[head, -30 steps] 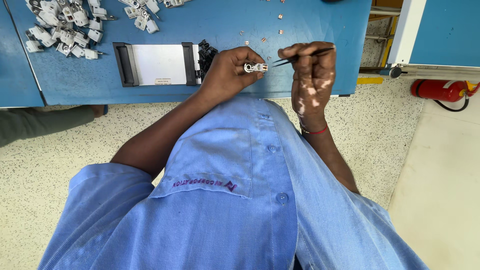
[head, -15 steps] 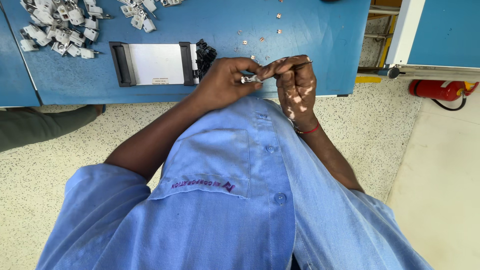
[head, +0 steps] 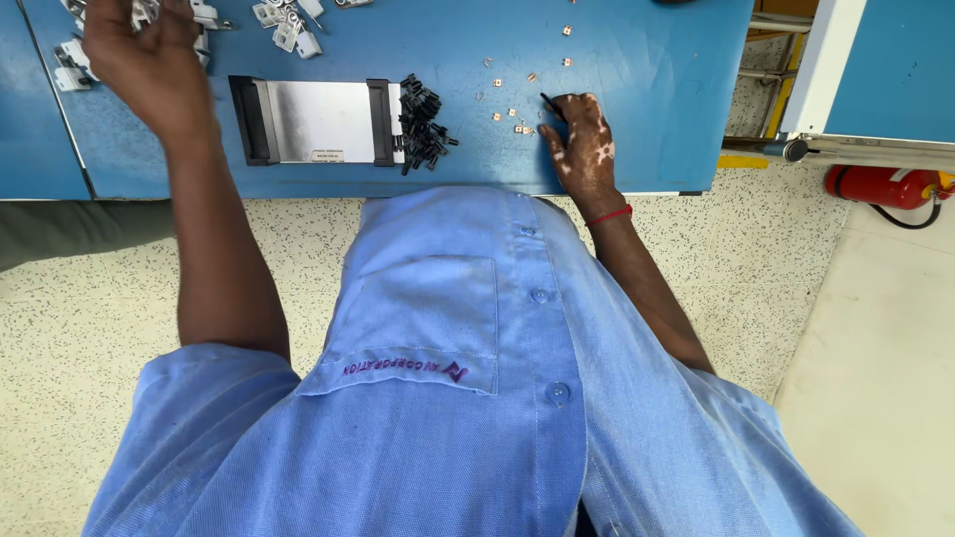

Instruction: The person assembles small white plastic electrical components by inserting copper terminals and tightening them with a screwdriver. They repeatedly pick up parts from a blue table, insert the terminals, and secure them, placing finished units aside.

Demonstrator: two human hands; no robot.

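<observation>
My hands have parted: left hand [head: 149, 55] spread over clips [head: 284, 18] at the surface's far-left corner, right hand [head: 582, 149] pinching tweezers [head: 550, 104] among chips [head: 517, 119]; a careless sweep could scatter them.

Left hand [head: 147, 55] fingers cut off at top edge

We've got the metal tray [head: 320, 121] mid-table [head: 647, 60], black pins [head: 423, 124] piled just right of it, tiny square bits [head: 512, 114] further right, connector housings [head: 284, 20] behind.
</observation>
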